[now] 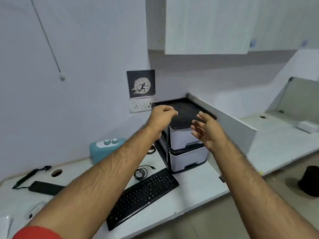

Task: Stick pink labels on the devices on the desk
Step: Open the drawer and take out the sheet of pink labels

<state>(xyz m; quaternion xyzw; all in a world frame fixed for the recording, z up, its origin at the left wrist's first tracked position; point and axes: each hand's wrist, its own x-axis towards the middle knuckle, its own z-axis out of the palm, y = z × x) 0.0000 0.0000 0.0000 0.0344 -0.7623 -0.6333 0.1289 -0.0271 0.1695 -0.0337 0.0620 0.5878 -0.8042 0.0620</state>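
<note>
reaching over drawer unit (188,145), left hand (161,116) curled, right hand (209,131) spread

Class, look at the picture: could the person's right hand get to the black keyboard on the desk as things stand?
Probably yes. The right hand is open, holds nothing, and is raised near the drawer unit; the keyboard lies uncovered below it, with nothing between them.

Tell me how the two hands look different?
The left hand has curled fingers, like a loose fist; the right hand has spread, straight fingers. The left hand sits higher and farther back than the right hand. Both hover by the black-topped drawers, and no label shows in either.
</note>
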